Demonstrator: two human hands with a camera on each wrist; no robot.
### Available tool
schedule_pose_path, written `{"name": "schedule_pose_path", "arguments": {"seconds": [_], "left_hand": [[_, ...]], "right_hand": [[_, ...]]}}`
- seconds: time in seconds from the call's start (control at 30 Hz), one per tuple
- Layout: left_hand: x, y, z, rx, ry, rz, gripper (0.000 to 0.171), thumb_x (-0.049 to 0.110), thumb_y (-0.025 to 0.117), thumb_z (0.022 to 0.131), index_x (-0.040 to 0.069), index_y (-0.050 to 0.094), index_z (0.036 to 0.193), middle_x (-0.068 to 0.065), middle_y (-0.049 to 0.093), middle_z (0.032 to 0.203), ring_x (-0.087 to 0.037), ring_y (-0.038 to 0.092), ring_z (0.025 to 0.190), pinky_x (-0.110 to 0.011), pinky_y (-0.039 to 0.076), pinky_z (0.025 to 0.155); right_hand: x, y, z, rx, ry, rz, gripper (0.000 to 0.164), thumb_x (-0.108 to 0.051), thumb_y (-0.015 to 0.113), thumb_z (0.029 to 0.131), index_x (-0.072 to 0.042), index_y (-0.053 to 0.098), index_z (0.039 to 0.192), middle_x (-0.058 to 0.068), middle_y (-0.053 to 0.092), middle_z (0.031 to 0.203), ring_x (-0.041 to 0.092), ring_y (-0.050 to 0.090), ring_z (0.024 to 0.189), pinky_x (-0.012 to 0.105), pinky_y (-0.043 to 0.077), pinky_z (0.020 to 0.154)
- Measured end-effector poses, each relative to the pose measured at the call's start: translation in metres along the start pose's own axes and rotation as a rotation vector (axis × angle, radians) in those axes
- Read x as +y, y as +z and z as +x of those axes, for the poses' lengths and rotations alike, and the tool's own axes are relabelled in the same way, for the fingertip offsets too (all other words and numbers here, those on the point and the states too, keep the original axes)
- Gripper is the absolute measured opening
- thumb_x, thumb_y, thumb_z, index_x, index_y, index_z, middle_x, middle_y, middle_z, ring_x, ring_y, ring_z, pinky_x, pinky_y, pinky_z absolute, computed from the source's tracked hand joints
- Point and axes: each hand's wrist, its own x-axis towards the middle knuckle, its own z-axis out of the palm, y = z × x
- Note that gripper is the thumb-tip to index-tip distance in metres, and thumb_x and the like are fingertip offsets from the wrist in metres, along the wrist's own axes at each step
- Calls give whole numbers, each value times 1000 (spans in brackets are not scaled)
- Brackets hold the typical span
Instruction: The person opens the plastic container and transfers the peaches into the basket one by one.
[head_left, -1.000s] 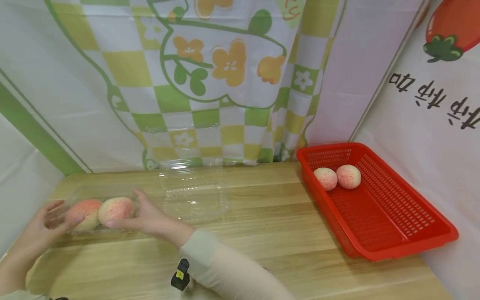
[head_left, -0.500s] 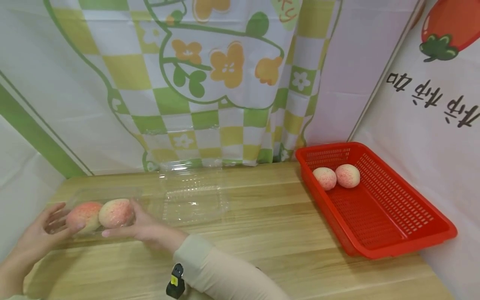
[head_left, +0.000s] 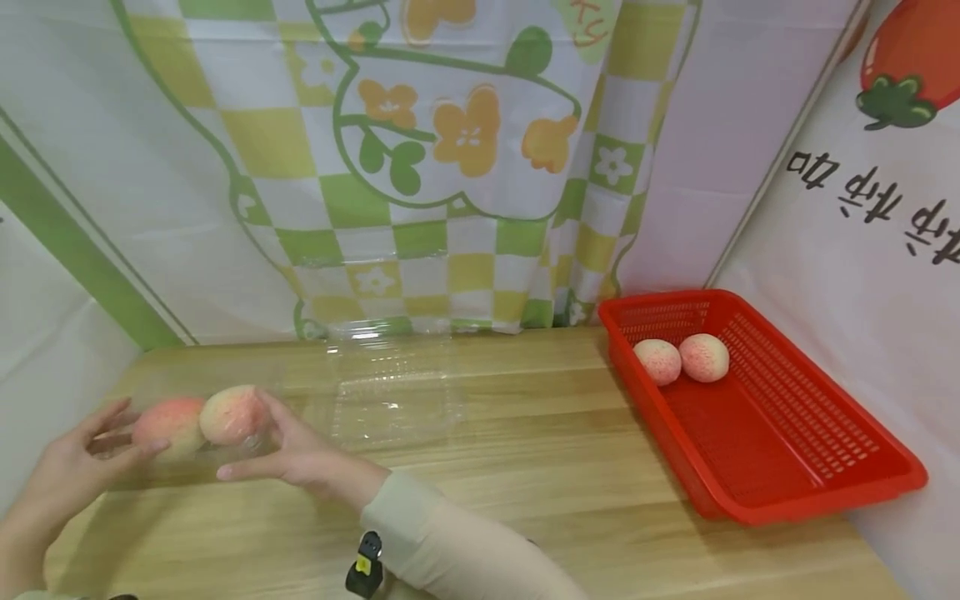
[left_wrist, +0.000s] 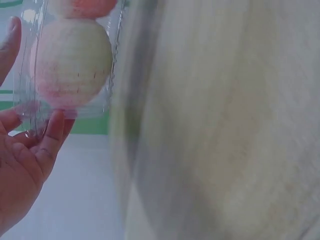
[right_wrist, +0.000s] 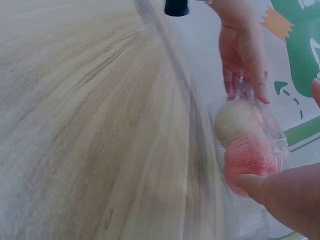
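Observation:
In the head view, two pink-and-cream peaches lie side by side in a clear plastic box (head_left: 210,375), a left peach (head_left: 168,421) and a right peach (head_left: 234,415). My left hand (head_left: 78,462) grips the box's left end, fingers under it in the left wrist view, where the box (left_wrist: 27,92) is tilted with its peach (left_wrist: 72,62) showing through. At the other end, my right hand (head_left: 296,446) holds the box between thumb and fingers. Its fingertips reach the right peach's edge. The right wrist view has its thumb (right_wrist: 280,195) overlapping the redder peach (right_wrist: 247,160).
A second clear plastic box (head_left: 393,404) stands with its lid raised, just right of my right hand. Two more peaches, one of them a speckled peach (head_left: 705,358), lie in a red basket (head_left: 802,500) at the right. Fabric hangs behind the wooden table (head_left: 540,417).
The box and its peaches have risen a little and tilted. My right thumb has slid down off the right peach, while the left hand keeps its grip.

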Motion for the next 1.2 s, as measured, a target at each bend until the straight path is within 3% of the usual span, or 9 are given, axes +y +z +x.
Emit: {"name": "schedule_pose_path", "arguments": {"seconds": [0.17, 0.27, 0.33, 0.4, 0.5, 0.7, 0.87, 1.03, 1.2], "left_hand": [[10, -2, 0, 78, 20, 39, 87, 28, 68, 95, 5, 11, 157, 7, 35, 153, 30, 25, 93, -29, 58, 61], [26, 1, -1, 104, 13, 22, 89, 30, 68, 95, 9, 10, 158, 4, 30, 158, 28, 24, 94, -46, 61, 78], [42, 3, 2, 122, 21, 11, 90, 30, 69, 95, 9, 10, 159, -6, 31, 160, 26, 25, 95, -39, 60, 85], [60, 5, 4, 134, 22, 2, 91, 31, 69, 94, 8, 10, 159, -19, 29, 161, 25, 25, 95, -27, 59, 85], [80, 6, 7, 151, 15, -17, 94, 33, 71, 92, 11, 10, 160, -25, 29, 159, 24, 27, 95, 0, 37, 61], [97, 13, 6, 135, -8, -72, 95, 34, 72, 92, 19, 9, 161, -18, 31, 160, 5, 44, 118, 0, 41, 66], [111, 19, 5, 120, 29, -113, 91, 31, 73, 91, 18, 15, 160, -16, 36, 154, 23, 33, 99, -1, 45, 69], [127, 29, 6, 116, 35, -138, 90, 31, 73, 91, 15, 16, 160, -29, 32, 154, 19, 35, 101, -2, 46, 69], [145, 40, 7, 124, 41, -156, 90, 32, 72, 92, 12, 16, 160, -30, 35, 152, -26, 50, 122, -2, 46, 68]], "right_hand": [[-2, -4, -6, 27, -58, -34, 101, -1, 79, 80, -42, 25, 155, -13, 37, 157, 11, 37, 143, 47, 34, 119], [-4, -10, -10, 43, -79, -25, 99, -1, 79, 81, -43, 27, 154, -16, 39, 155, 8, 38, 142, 50, 31, 120], [-5, -17, -13, 60, -90, -10, 97, -2, 78, 82, -42, 28, 154, -16, 40, 154, 8, 38, 142, 51, 29, 121], [-7, -25, -14, 72, -112, 3, 95, -2, 77, 83, -40, 28, 155, -15, 40, 155, 8, 37, 143, 52, 27, 122], [-9, -34, -17, 101, -130, 19, 94, -2, 77, 82, -39, 30, 154, -14, 39, 156, 9, 36, 144, 47, 33, 120], [-11, -49, -21, 161, -108, 79, 88, -2, 76, 83, -41, 37, 151, -3, 39, 158, 17, 51, 134, 34, 53, 102], [-11, -67, -22, 210, -152, 112, 84, 3, 73, 84, -28, 36, 154, -1, 35, 160, 25, 44, 140, 37, 51, 104], [-12, -81, -28, 249, -196, 119, 81, 4, 70, 85, -21, 36, 154, 0, 36, 160, 28, 43, 139, 37, 50, 106], [-13, -95, -33, 295, -230, 135, 75, 4, 69, 86, -17, 40, 152, 4, 39, 159, 30, 44, 139, 36, 50, 106]]}}
